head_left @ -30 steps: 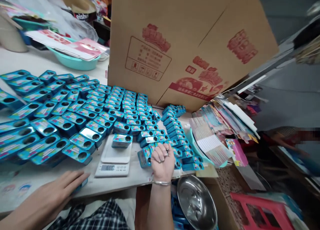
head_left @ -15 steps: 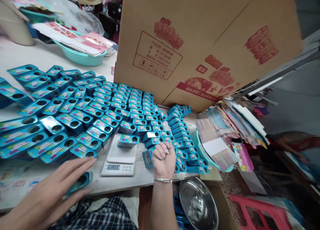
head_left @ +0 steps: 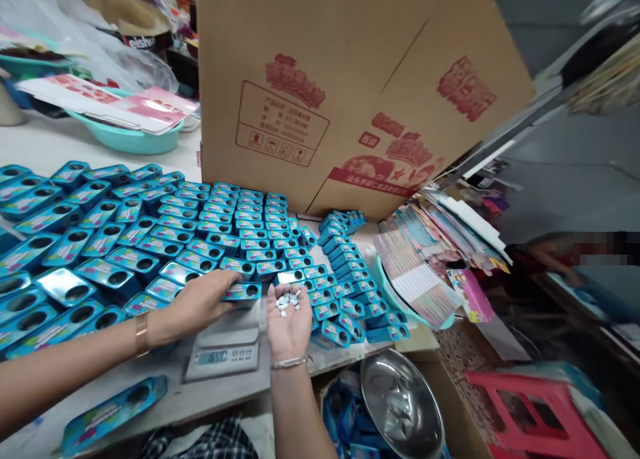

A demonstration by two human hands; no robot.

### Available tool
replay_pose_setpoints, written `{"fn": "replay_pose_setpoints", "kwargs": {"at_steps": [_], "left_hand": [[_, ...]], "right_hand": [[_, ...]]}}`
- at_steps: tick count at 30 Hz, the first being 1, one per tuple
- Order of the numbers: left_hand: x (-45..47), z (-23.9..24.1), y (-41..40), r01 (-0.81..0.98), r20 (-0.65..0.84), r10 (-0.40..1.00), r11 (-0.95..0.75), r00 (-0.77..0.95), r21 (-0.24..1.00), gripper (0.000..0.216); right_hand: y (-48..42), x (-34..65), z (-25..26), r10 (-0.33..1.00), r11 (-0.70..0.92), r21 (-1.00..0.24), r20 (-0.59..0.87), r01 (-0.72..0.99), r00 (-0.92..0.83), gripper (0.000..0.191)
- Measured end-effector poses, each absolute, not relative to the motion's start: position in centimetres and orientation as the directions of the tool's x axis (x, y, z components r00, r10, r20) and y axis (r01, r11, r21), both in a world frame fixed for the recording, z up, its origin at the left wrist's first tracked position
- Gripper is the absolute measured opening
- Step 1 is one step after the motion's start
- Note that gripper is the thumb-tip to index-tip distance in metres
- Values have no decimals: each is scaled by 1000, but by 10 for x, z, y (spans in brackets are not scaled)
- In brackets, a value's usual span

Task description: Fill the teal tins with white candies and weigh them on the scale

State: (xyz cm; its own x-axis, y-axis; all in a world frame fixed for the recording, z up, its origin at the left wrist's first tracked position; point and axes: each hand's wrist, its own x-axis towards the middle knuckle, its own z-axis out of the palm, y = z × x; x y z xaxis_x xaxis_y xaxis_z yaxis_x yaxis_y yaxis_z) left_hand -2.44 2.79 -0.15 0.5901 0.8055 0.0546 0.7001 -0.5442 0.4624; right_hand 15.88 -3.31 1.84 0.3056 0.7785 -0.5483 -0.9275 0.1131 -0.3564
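My left hand [head_left: 203, 302] is closed around the left end of a small blue tin [head_left: 245, 291] with a round hole in its top. That tin is at the digital scale [head_left: 220, 356], whose display reads about 165.9; whether it touches the pan is hidden. Just right of it, my right hand [head_left: 290, 319] lies palm up, its fingers slightly curled, cradling several small white candies [head_left: 287, 302]. Rows of matching blue tins [head_left: 170, 232] with holed tops spread over the table behind and left of the scale. Another tin [head_left: 115, 416] lies alone near the front edge.
A large cardboard carton [head_left: 350, 99] stands behind the tins. At the right are a turquoise basin [head_left: 390, 289] with printed sheets and a steel bowl [head_left: 403, 406] below the table edge. A red stool [head_left: 525, 412] stands on the floor. Another person's arm [head_left: 555, 262] shows far right.
My left hand has moved right and taken hold of the tin at the scale. My right hand has turned from a closed fist to palm up, showing the candies. The view has shifted.
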Motion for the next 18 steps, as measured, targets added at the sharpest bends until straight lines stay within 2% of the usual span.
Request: {"fn": "replay_pose_setpoints", "kwargs": {"at_steps": [2, 5, 7, 9, 11, 13, 15, 18], "left_hand": [[-23, 2, 26, 653, 120, 795, -564, 594, 505, 35], [-26, 19, 21, 544, 286, 739, -653, 610, 527, 39], [-27, 31, 19, 494, 408, 653, -753, 638, 434, 46], [-27, 39, 18, 457, 472, 527, -850, 707, 264, 49], [-25, 43, 16, 399, 457, 389, -914, 800, 81, 47], [-22, 46, 12, 341, 402, 295, -939, 867, -47, 47], [-19, 48, 8, 311, 376, 249, -944, 893, -113, 46], [-15, 53, 5, 331, 359, 272, -937, 893, -115, 45]], "right_hand": [[-34, 156, 16, 759, 128, -315, -580, -940, 297, 20], [-30, 149, 13, 710, 153, -266, -640, -952, 293, 21], [-23, 143, 11, 693, 130, -222, -677, -966, 249, 22], [-15, 135, 8, 699, 70, -163, -696, -984, 165, 22], [-6, 127, 5, 716, 2, -119, -693, -993, 85, 23], [0, 120, 3, 731, -69, -111, -682, -991, 25, 26], [3, 117, 2, 738, -117, -113, -675, -987, -11, 29], [2, 116, 5, 717, -84, -49, -696, -995, -26, 31]]}}
